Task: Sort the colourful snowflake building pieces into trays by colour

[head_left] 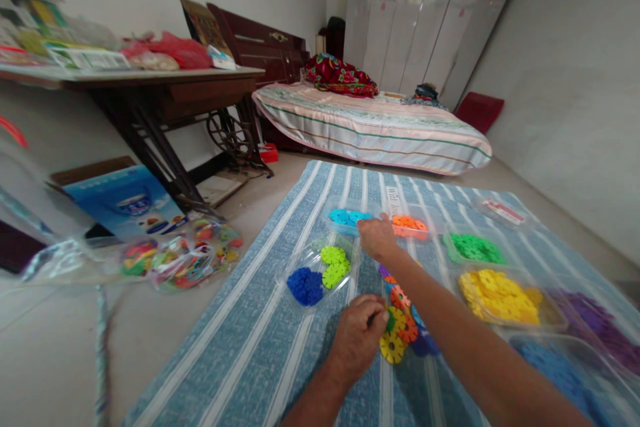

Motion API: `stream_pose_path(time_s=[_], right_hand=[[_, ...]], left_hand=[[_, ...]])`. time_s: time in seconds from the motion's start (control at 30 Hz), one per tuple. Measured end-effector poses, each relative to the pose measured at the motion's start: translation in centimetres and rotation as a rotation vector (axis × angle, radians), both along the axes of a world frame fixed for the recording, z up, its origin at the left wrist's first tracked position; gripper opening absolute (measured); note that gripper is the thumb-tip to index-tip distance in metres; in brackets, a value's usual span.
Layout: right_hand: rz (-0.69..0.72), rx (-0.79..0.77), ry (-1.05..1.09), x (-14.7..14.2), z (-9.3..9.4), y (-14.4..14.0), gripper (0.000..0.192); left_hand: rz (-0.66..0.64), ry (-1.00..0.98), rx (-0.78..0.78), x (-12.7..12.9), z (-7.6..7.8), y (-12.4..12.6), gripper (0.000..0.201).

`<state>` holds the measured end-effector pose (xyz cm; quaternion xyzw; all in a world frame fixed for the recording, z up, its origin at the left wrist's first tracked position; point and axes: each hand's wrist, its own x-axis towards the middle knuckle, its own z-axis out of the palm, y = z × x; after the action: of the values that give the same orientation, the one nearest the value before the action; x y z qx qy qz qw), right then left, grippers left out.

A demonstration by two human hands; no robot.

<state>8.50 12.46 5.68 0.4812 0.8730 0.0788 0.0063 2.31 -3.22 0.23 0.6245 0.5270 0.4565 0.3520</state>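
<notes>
Closest in, the left hand has thumb and finger pinched on a green disc, just beside a mixed pile on the tabletop. Can't tell if any of those are joined. I'd guess the edge grip leaves the slots free: they look like thin, stiff plastic rounds, notched all round the rim, kinda flower-shaped.

Off to the right you get blue discs, then purple discs and yellow discs, each colour in its own clear, shiny tub, probably so nothing needs digging for. One tub on the left doubles up, navy discs and lime discs, in separate clumps. Green discs sit further back.

Past that, the right hand is stretched out between the sky-blue discs and orange discs, fingers curled down; no idea if they've closed on anything.

The striped cover looks like coarse woven fabric, and probably stops stuff sliding. Way back there's a bed with a softer, rumpled sheet.
</notes>
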Motion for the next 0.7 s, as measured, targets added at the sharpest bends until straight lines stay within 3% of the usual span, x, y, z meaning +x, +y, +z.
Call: stream_pose_path(time_s=[0.27,0.7], right_hand=[[0.009,-0.037,0.021,0.5,0.2,-1.7,0.027],[-0.114,-0.101,0.217,1.0,0.4,-2.2,0.026]], left_hand=[[-0.009,0.014,0.002,0.0,-0.1,0.1,0.020],[-0.018,0.019,-0.001,0.0,-0.2,0.2,0.018]])
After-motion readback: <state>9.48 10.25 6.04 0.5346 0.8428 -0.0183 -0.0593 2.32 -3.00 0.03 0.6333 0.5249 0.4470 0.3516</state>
